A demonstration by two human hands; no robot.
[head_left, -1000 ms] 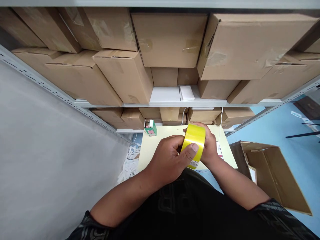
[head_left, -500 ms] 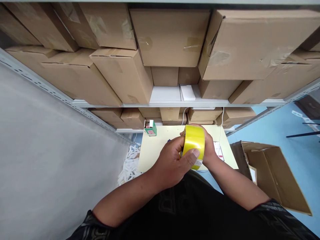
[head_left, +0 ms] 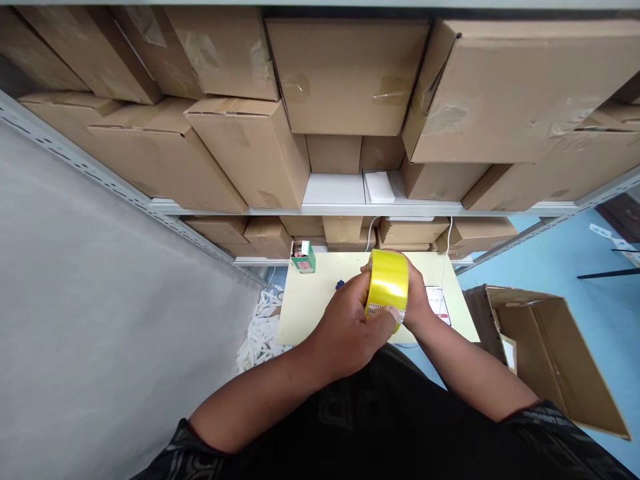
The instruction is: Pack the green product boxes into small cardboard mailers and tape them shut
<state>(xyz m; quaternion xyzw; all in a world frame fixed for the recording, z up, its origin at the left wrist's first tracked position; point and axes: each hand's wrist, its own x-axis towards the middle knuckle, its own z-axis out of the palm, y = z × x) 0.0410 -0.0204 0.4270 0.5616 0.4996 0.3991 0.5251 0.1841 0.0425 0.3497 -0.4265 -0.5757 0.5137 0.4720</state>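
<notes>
A wide roll of yellow packing tape [head_left: 389,277] is held up in front of my body, above the pale table [head_left: 305,313]. My left hand [head_left: 353,323] grips its near left side, thumb across the outer face by a white printed strip. Behind the roll, my right hand [head_left: 416,297] holds the far right side; most of its fingers are hidden. A small dark blue object [head_left: 340,285] shows just past my left hand. To the right of my right wrist lies a phone [head_left: 439,305] with a lit screen.
A green box [head_left: 303,257] stands at the table's back left. Shelves ahead hold several cardboard boxes [head_left: 345,80]. An open carton [head_left: 550,353] sits on the floor at right, white paper scraps [head_left: 255,333] at left, beside a grey wall [head_left: 100,300].
The tape roll has been turned in my hands, so its printed strip sits higher, near my left thumb. The blue object shows more, and the view has shifted slightly.
</notes>
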